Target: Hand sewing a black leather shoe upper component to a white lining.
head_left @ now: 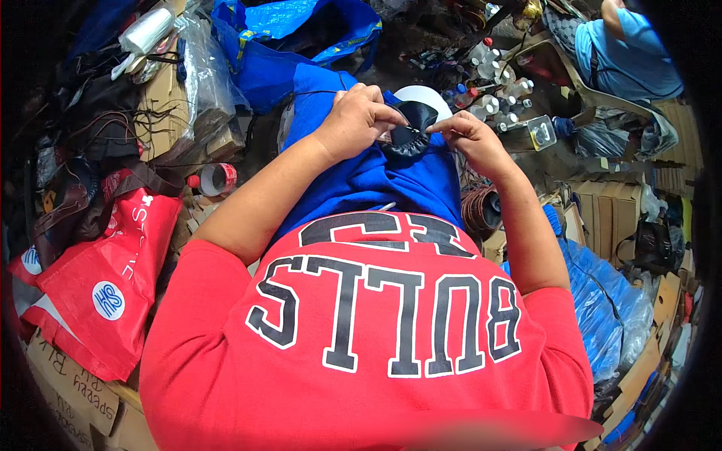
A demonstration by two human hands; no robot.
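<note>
Red shirt (301, 398) with dark, pale-edged lettering nearest the camera, across the lower middle of the frame. Beyond it, blue trousers (346, 184), and over these, at upper middle, black gathered piece (406, 144), glossy above and ruffled along the lower edge. Placed between both hands: right of left hand (352, 124), left of right hand (477, 143). Ruffled edge roughly crosswise in the frame, from one hand's side toward the other's; true long axis impossible to tell with the piece so bunched. Left grip apparently pinching the piece at its upper left, forefinger reaching over it, hence the nearer hand by a little. Right grip pressed together at the right edge; cannot tell what is pinched, too small. Just behind, white curved piece (425, 95).

Farther out, blue bag (263, 75) at upper left of centre, clear plastic bottles (504, 94) at upper right, with light blue clothing (620, 56) of another person past them. Red bag (98, 293) at left, cardboard boxes (609, 214) and blue plastic-wrapped bundle (590, 297) at right.
</note>
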